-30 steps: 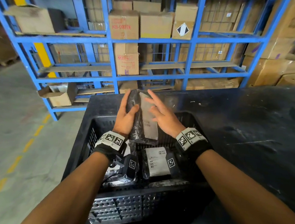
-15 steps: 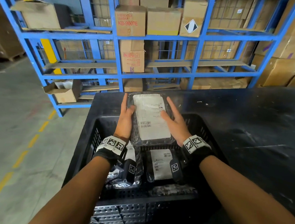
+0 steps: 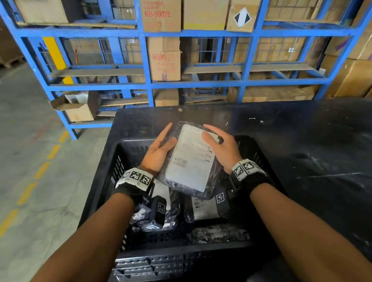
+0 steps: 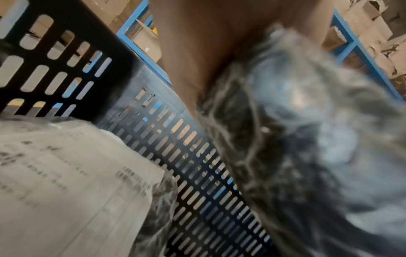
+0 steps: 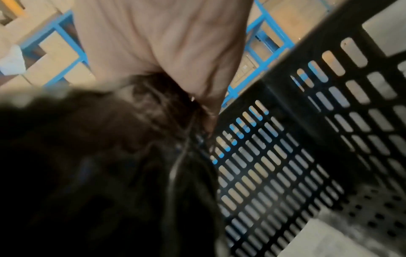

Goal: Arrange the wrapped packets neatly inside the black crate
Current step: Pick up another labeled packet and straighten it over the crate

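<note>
Both hands, left hand [image 3: 157, 153] and right hand [image 3: 222, 149], grip a wrapped packet [image 3: 190, 161] above the black crate [image 3: 111, 175]; its white label's print is unreadable. A shelf carton [image 3: 160, 11] reads "KB-9007E".

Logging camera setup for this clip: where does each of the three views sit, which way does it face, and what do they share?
Head: worn on the head, facing forward and down at the packet above the black crate; both forearms, left hand and right hand show.
Left wrist: low inside the crate, looking along the palm; a packet on the crate floor.
Right wrist: likewise, from the opposite side; palm and slotted wall.
Shared: both wrist views show the held packet's blurred dark wrap and the crate wall.
</note>
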